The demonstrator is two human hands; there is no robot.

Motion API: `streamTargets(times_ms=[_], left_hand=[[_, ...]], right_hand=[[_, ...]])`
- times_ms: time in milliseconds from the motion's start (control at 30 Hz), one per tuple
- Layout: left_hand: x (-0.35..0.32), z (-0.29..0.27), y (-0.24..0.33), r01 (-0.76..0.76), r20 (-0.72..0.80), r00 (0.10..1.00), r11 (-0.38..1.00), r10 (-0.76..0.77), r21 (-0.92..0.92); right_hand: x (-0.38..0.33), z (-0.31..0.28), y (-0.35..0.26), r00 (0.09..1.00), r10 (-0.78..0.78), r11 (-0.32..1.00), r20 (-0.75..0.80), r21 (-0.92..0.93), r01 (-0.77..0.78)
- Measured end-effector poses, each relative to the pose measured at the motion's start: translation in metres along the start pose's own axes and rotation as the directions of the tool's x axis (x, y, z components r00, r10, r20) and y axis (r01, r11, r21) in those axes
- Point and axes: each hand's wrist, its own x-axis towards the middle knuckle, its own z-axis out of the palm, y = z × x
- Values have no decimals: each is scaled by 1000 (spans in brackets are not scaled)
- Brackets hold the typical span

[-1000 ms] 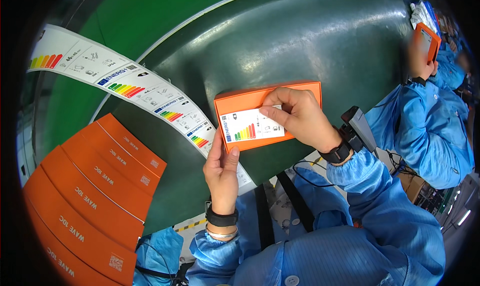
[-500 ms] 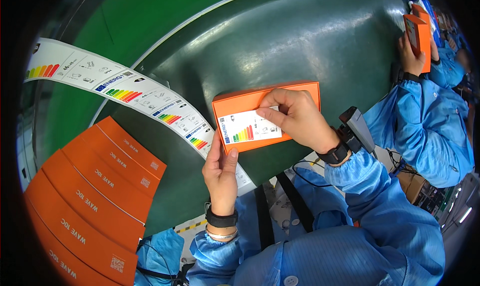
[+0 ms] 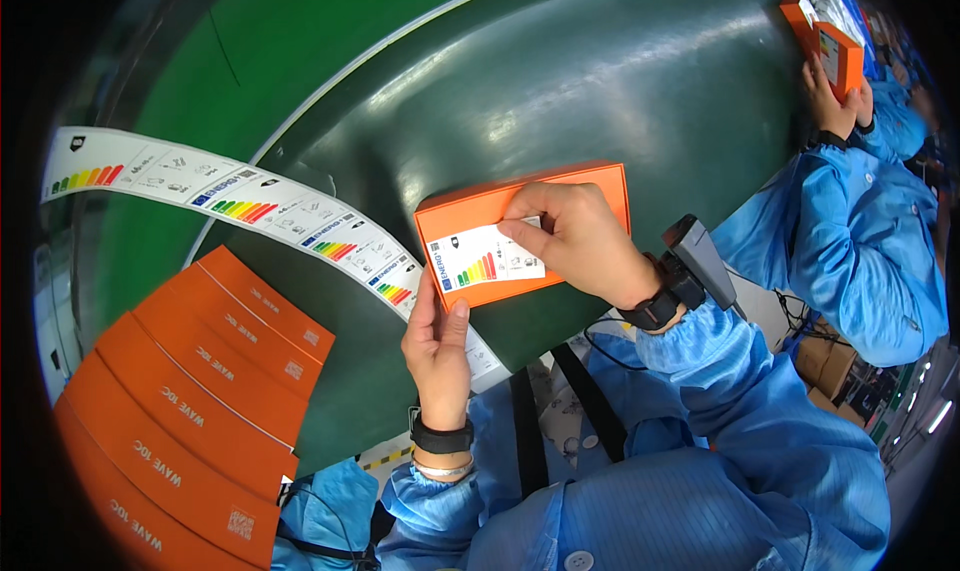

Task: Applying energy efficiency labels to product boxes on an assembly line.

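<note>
An orange box (image 3: 585, 193) lies tilted on the green table in front of me. On its upper face is a white energy label (image 3: 470, 263) with coloured bars. My left hand (image 3: 438, 346) grips the box at its near left corner, thumb on the front edge. My right hand (image 3: 570, 236) is over the label, thumb and forefinger pinched at its upper right part; the fingertips partly cover it. A long strip of the same labels (image 3: 240, 203) curves from the far left, passing beneath or behind the box and my left hand.
Several orange boxes (image 3: 190, 391) stand in an overlapping row at the left on the dark green table (image 3: 560, 91). At the right, a co-worker in a blue smock (image 3: 840, 241) holds another orange box (image 3: 840, 59). A dark device (image 3: 705, 261) is strapped at my right wrist.
The box and both my hands have shifted slightly left. The label strip's far end has dropped lower. The co-worker's box has moved, and a second orange box shows more beside it.
</note>
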Motion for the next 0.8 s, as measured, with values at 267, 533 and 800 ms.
streamTargets(times_ms=[267,533,800], left_hand=[[-1,4,-1,-8,19,1000,1000,8,-17],[-1,0,-9,-100,93,990,991,108,-89],[-5,8,9,-476,259,824,369,505,798]], right_hand=[[-7,2,2,988,-139,902,-64,-420,100],[-39,35,-18,901,-353,779,251,-455,432],[-53,-22,32,930,-189,684,315,-637,355]])
